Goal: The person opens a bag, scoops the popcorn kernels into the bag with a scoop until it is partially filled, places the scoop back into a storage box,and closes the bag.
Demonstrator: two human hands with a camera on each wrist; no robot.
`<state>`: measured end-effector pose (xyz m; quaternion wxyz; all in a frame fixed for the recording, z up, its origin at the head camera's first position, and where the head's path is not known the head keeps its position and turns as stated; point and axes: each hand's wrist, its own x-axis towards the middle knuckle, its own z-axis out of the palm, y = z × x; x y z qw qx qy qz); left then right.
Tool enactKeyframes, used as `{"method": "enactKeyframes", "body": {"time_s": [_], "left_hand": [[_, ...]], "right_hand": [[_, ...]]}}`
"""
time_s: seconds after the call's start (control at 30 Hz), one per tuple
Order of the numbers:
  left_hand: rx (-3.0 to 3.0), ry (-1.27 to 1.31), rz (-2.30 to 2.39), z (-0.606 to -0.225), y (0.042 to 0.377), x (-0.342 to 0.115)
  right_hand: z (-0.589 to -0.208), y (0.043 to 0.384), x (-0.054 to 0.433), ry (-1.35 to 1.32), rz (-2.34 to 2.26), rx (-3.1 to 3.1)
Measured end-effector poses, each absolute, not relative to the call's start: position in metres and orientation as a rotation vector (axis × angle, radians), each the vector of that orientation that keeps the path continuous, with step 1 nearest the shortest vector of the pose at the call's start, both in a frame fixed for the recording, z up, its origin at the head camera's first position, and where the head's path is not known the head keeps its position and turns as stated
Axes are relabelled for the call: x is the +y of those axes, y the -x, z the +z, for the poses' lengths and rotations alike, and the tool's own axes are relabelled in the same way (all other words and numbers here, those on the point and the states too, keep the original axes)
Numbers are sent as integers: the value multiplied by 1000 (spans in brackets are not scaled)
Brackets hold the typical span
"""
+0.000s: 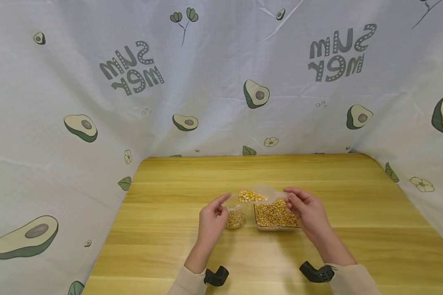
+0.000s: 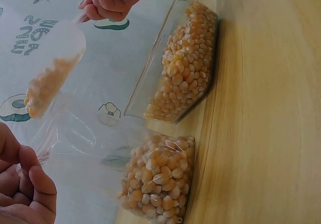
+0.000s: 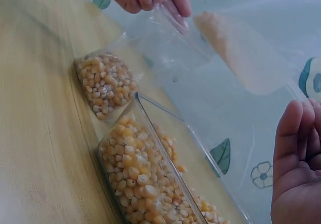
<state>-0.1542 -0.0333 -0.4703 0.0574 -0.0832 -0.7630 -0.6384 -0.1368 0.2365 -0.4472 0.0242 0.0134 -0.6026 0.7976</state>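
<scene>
My right hand (image 1: 307, 209) pinches the handle of a translucent plastic scoop (image 1: 263, 192). Corn kernels (image 1: 250, 196) fill the scoop's front end, which tilts toward the mouth of a clear plastic bag (image 2: 70, 138). With thumb and fingers, my left hand (image 1: 212, 217) grips the bag's upper edge and holds it up. Kernels (image 2: 158, 179) fill the bag's bottom, which stands on the table. Right of the bag sits a clear rectangular container (image 3: 150, 133) holding many more kernels (image 1: 275, 214). In the left wrist view the scoop's tip hangs close over the bag's opening.
The wooden table (image 1: 170, 246) runs back to a pale curtain (image 1: 214, 82) printed with avocados and lettering. Black wrist mounts (image 1: 216, 276) sit on both sleeves. The container's wall stands close beside the bag.
</scene>
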Motion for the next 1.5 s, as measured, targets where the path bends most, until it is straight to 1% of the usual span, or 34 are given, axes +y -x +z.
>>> {"method": "enactKeyframes", "body": {"time_s": [0.3,0.7,1.07,1.5], "left_hand": [[-2321,264,-1925,-471,155,-32],[-2318,266,-1936,-471,156,-31],[-2316,284,-1927,-469,156,-32],[-2303,279,-1933,-472,156,-32]], "right_hand": [[-448,143,230,-55,2422,-1937],[-439,143,225,-53,2390,-1990],[-433,146,220,-118,2354,-2015],[-432,150,217,-135,2335,-2058]]}}
